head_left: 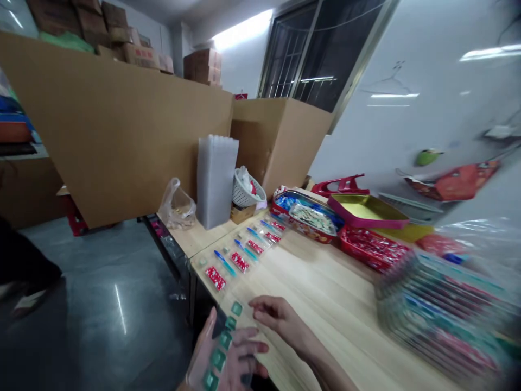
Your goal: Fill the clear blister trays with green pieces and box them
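Note:
My left hand (pixel 244 355) is at the bottom centre, palm up with its fingers spread under a row of overlapping clear plastic trays, and it holds them. Small green square pieces (pixel 218 359) show through the clear plastic. Just right of the trays' far end is my right hand (pixel 280 319), its fingers loosely bent and the tips a little apart, with nothing visible between them. Beyond both hands, several clear trays lie in a row along the table's left edge. They carry red patterned packets (pixel 215 278) and blue pens (pixel 224 263).
Blurred stacked filled trays (pixel 443 315) stand on the right of the table (pixel 309 288). Behind are a red tin (pixel 311 231) of small packets and a red tray (pixel 372 250). A tall stack of clear plastic (pixel 217 182), a plastic bag (pixel 177 209) and cardboard panels (pixel 134 136) stand farther back.

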`<state>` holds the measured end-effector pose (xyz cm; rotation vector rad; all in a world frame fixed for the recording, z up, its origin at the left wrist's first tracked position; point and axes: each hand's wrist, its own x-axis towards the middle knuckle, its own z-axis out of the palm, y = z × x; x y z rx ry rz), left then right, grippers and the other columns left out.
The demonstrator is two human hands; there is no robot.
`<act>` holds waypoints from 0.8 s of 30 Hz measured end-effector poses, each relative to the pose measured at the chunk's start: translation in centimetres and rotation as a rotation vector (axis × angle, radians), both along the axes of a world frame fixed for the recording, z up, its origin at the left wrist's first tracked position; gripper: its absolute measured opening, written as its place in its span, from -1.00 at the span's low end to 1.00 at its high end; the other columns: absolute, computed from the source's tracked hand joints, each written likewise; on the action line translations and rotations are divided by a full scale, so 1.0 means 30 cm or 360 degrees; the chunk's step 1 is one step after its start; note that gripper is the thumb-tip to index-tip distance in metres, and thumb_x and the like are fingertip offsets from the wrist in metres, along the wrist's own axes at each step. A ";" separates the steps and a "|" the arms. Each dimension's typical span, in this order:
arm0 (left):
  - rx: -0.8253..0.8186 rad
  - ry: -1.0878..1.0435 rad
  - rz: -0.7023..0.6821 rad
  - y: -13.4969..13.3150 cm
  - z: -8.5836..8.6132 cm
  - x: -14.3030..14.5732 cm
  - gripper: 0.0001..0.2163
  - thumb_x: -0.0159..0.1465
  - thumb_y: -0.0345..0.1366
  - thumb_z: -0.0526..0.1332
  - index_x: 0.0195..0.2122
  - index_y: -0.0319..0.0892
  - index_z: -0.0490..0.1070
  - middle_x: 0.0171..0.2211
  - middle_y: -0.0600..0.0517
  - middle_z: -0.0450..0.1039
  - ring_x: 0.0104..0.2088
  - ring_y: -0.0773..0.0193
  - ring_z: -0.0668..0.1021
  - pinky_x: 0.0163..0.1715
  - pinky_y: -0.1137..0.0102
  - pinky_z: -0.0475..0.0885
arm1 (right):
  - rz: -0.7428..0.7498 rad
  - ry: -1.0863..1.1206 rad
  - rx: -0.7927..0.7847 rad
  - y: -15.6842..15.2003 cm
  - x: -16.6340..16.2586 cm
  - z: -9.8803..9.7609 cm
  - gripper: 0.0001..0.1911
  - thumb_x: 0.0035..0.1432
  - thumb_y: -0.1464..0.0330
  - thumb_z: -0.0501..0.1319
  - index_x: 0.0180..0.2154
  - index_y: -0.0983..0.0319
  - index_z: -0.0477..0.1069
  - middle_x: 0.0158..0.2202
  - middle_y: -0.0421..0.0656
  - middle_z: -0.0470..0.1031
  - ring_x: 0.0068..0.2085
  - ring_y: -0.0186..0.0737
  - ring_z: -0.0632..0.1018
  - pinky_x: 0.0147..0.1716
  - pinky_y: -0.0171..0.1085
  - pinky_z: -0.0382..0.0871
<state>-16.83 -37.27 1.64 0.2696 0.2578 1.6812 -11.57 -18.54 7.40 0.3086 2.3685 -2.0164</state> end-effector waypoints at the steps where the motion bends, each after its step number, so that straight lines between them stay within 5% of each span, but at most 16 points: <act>1: -0.0011 0.0031 -0.0019 0.027 -0.011 0.000 -0.13 0.05 0.37 -0.08 0.05 -0.37 0.33 0.04 -0.34 0.36 -0.13 -0.11 0.49 -0.15 0.11 0.30 | -0.0008 -0.0036 -0.0079 0.019 0.011 -0.014 -0.58 -0.10 0.08 0.35 -0.31 0.28 0.51 -0.53 -0.24 0.39 -0.46 -0.34 0.36 -0.48 -0.35 0.18; 5: -0.0179 0.0163 -0.0071 0.109 -0.029 -0.008 -0.13 0.04 0.38 -0.11 -0.07 -0.39 0.43 -0.12 -0.36 0.46 -0.22 -0.14 0.54 -0.03 0.01 0.21 | -0.0006 -0.0168 -0.0418 0.078 0.067 -0.072 -0.58 -0.19 0.09 0.41 -0.38 0.28 0.46 -0.54 -0.24 0.39 -0.56 -0.47 0.23 -0.62 -0.42 -0.07; 8: -0.0667 0.0425 -0.0019 0.137 0.009 -0.058 -0.17 0.01 0.39 -0.08 -0.17 -0.34 0.47 -0.17 -0.32 0.48 -0.21 -0.13 0.53 -0.08 -0.01 0.29 | -0.0134 -0.0173 -0.0638 0.120 0.112 -0.121 -0.58 -0.20 0.12 0.42 -0.41 0.29 0.42 -0.58 -0.26 0.40 -0.66 -0.57 0.08 -0.66 -0.42 -0.22; 10: -0.1088 0.0990 0.0410 0.147 0.057 -0.143 -0.32 0.10 0.29 -0.04 -0.22 -0.28 0.48 -0.18 -0.24 0.49 -0.16 -0.06 0.51 -0.08 0.07 0.34 | -0.0303 -0.0119 -0.0753 0.153 0.146 -0.160 -0.58 -0.20 0.13 0.43 -0.40 0.30 0.41 -0.59 -0.25 0.41 -0.69 -0.61 0.03 -0.68 -0.42 -0.27; 12: -0.1325 0.1943 0.0973 0.159 0.107 -0.268 -0.48 0.20 0.12 -0.01 -0.16 -0.24 0.46 -0.12 -0.19 0.48 -0.05 0.00 0.46 0.01 0.13 0.31 | -0.0499 -0.0049 -0.0831 0.187 0.184 -0.202 -0.58 -0.19 0.13 0.42 -0.40 0.30 0.42 -0.59 -0.25 0.40 -0.71 -0.63 0.02 -0.69 -0.43 -0.29; 13: -0.1343 0.2529 0.1089 0.168 0.127 -0.338 -0.51 0.22 0.07 0.00 -0.10 -0.22 0.45 -0.06 -0.19 0.45 0.02 -0.01 0.42 0.07 0.10 0.26 | -0.0591 -0.0019 -0.0854 0.202 0.204 -0.223 -0.58 -0.19 0.12 0.42 -0.40 0.31 0.43 -0.59 -0.26 0.39 -0.71 -0.64 0.02 -0.69 -0.43 -0.30; 14: -0.1315 0.2770 0.1137 0.179 0.141 -0.408 -0.53 0.18 0.02 0.10 -0.02 -0.21 0.41 0.08 -0.19 0.35 0.15 -0.05 0.28 0.18 0.06 0.09 | -0.0678 0.0010 -0.0870 0.215 0.225 -0.243 -0.58 -0.19 0.12 0.42 -0.41 0.31 0.44 -0.60 -0.27 0.37 -0.72 -0.64 0.02 -0.70 -0.44 -0.30; 17: -0.1139 0.3638 0.0678 0.210 0.140 -0.573 -0.50 0.18 -0.06 0.15 0.14 -0.07 0.28 0.28 -0.09 0.07 0.29 -0.07 0.03 0.24 -0.07 -0.19 | -0.0887 0.0067 -0.0901 0.239 0.292 -0.278 -0.60 -0.20 0.13 0.43 -0.45 0.31 0.45 -0.62 -0.29 0.32 -0.71 -0.63 0.05 -0.70 -0.45 -0.27; 20: -0.0956 0.4105 0.0104 0.233 0.089 -0.637 -0.46 0.25 0.00 0.05 0.24 0.02 0.08 0.32 -0.04 -0.05 0.31 -0.04 0.00 0.22 -0.06 -0.09 | -0.1071 0.0104 -0.0953 0.244 0.359 -0.267 -0.61 -0.22 0.16 0.44 -0.46 0.31 0.43 -0.61 -0.26 0.37 -0.70 -0.61 0.08 -0.70 -0.46 -0.23; 24: -0.1005 0.4186 0.0127 0.270 0.018 -0.584 -0.42 0.26 0.06 -0.01 0.26 -0.07 0.03 0.32 -0.09 -0.05 0.31 -0.02 0.00 0.21 0.06 0.04 | -0.1334 0.0195 -0.1044 0.248 0.432 -0.212 -0.64 -0.23 0.21 0.46 -0.46 0.31 0.44 -0.57 -0.24 0.41 -0.67 -0.58 0.14 -0.68 -0.48 -0.13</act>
